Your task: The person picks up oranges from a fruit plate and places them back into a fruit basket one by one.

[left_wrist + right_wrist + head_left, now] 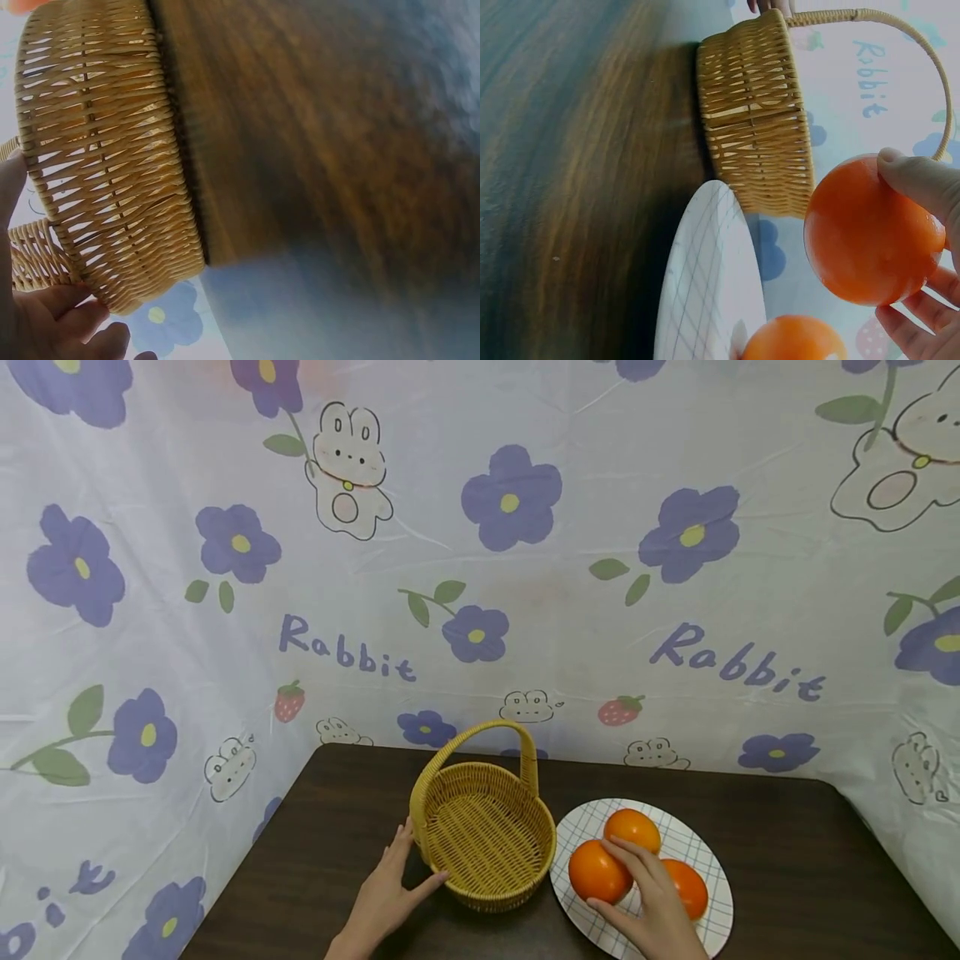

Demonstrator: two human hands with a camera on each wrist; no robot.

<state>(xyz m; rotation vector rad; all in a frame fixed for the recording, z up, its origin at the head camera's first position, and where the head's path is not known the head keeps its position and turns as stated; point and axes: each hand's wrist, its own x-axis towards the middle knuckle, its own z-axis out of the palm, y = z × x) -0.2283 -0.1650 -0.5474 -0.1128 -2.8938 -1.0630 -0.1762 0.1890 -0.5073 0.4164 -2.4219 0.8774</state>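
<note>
A yellow-brown wicker basket (487, 835) with a tall arched handle stands upright on the table with nothing inside. My left hand (384, 889) holds it at its left side, thumb at the front rim and fingers by the handle's base; the left wrist view shows those fingers against the woven wall (112, 150). To the right, my right hand (651, 897) grips a shiny orange (874, 229) between thumb and fingers. In the right wrist view this fruit appears raised above the white plate (705, 262). Two more oranges, one behind (633, 828) and one to the right (688, 890), lie on the plate.
The dark wooden table (352, 785) carries the basket and the grid-patterned plate side by side, close together. Behind and beside the table hangs a white cloth (570, 610) printed with purple flowers, rabbits and strawberries.
</note>
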